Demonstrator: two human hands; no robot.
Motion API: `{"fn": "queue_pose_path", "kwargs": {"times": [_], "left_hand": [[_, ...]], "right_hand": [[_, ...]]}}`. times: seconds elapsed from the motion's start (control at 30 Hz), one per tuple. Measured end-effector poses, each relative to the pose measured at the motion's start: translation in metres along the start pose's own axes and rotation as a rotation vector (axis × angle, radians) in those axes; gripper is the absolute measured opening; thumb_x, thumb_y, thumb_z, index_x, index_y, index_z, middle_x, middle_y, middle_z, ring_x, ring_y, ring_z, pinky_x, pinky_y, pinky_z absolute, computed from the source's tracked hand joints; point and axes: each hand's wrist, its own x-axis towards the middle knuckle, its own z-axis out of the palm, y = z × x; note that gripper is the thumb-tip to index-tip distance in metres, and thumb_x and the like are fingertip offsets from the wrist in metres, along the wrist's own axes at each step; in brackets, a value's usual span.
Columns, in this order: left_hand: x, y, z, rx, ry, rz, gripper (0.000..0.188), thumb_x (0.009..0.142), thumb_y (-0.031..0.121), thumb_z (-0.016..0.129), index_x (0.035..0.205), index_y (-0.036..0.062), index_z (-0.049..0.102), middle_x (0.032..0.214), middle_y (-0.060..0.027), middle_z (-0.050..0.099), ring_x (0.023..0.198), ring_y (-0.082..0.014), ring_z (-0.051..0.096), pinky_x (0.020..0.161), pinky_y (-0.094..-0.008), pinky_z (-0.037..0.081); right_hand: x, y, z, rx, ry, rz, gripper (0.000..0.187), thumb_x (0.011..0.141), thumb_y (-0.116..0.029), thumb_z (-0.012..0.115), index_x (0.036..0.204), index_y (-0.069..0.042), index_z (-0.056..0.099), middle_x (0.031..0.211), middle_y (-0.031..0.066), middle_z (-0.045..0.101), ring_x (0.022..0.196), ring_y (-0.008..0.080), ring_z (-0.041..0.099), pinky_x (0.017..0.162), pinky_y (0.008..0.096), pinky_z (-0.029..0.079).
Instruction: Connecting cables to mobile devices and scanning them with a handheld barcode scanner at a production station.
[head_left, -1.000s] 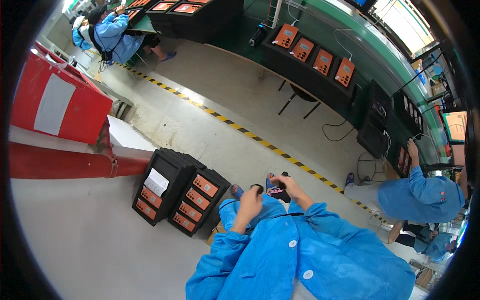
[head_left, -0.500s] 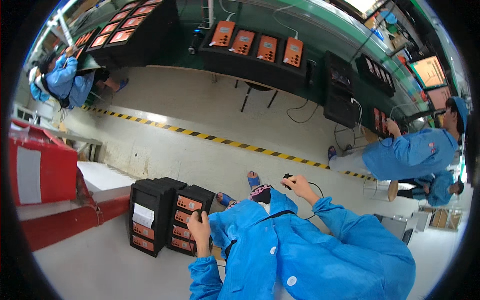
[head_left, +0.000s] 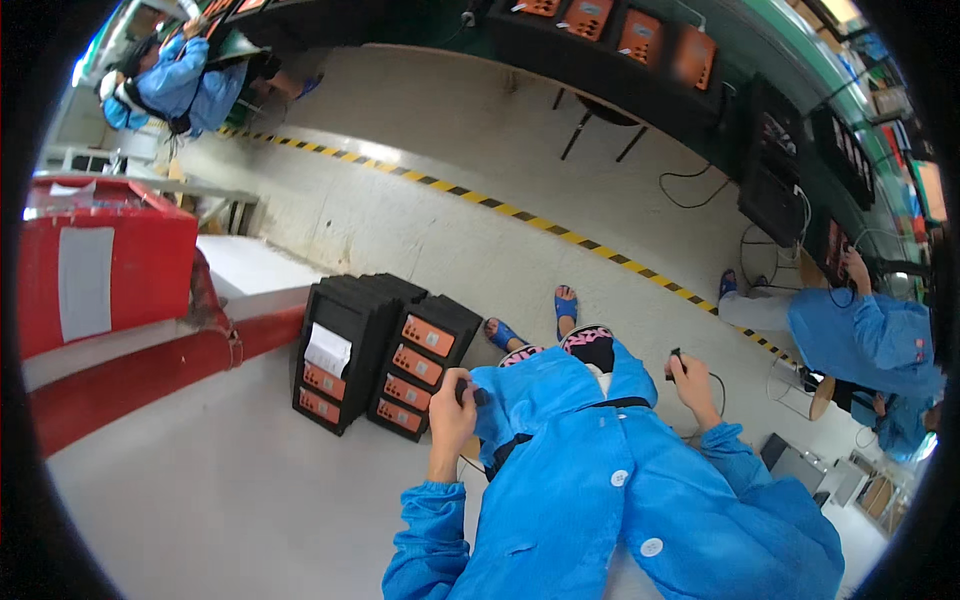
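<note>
My left hand (head_left: pixel 449 418) is closed around a small black object (head_left: pixel 470 392), close to my blue coat and beside the foam stacks. In my right hand (head_left: pixel 693 388) is another small black handheld piece (head_left: pixel 675 364), with a thin dark cable hanging near it. What kind of things these are cannot be made out. Left of my feet stand two stacks of black foam trays: the left stack (head_left: pixel 340 300) carries a white paper sheet (head_left: pixel 328 350), the right stack (head_left: pixel 455 318) shows several orange devices (head_left: pixel 411 364) in its side. Neither hand touches the stacks.
Ahead runs a long workbench (head_left: pixel 560 85) with orange devices in black foam. Yellow-black tape (head_left: pixel 480 200) crosses the floor. At left are a red box (head_left: pixel 130 265) and red pipe (head_left: pixel 150 375). Co-workers in blue sit at the left (head_left: pixel 180 90) and right (head_left: pixel 850 330).
My view has tilted down and turned left, so the bench slides up and the stacks shift up and right. My right hand sits slightly lower; both hands keep their hold.
</note>
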Motion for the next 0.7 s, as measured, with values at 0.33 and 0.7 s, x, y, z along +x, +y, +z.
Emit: {"fn": "queue_pose_path", "kwargs": {"times": [0.33, 0.7], "left_hand": [[-0.023, 0.02, -0.033, -0.108, -0.394, -0.068, 0.013, 0.081, 0.009, 0.066, 0.091, 0.0053, 0.073, 0.08, -0.009, 0.069, 0.071, -0.0146, 0.055, 0.064, -0.0259, 0.045], [-0.053, 0.013, -0.014, -0.157, -0.553, 0.066, 0.022, 0.083, 0.02, 0.071, 0.1, 0.0053, 0.07, 0.088, -0.0127, 0.07, 0.082, -0.0262, 0.067, 0.072, -0.0347, 0.051]], "right_hand": [[-0.003, -0.059, -0.005, 0.321, -0.138, -0.024, 0.02, 0.09, -0.013, 0.062, 0.105, 0.0, 0.062, 0.097, 0.0091, 0.07, 0.093, 0.016, 0.065, 0.087, 0.0316, 0.049], [0.008, -0.23, 0.062, 0.08, -0.842, -0.541, 0.023, 0.085, -0.02, 0.068, 0.099, -0.002, 0.063, 0.091, 0.0159, 0.067, 0.084, 0.0305, 0.066, 0.076, 0.0368, 0.05]]}}
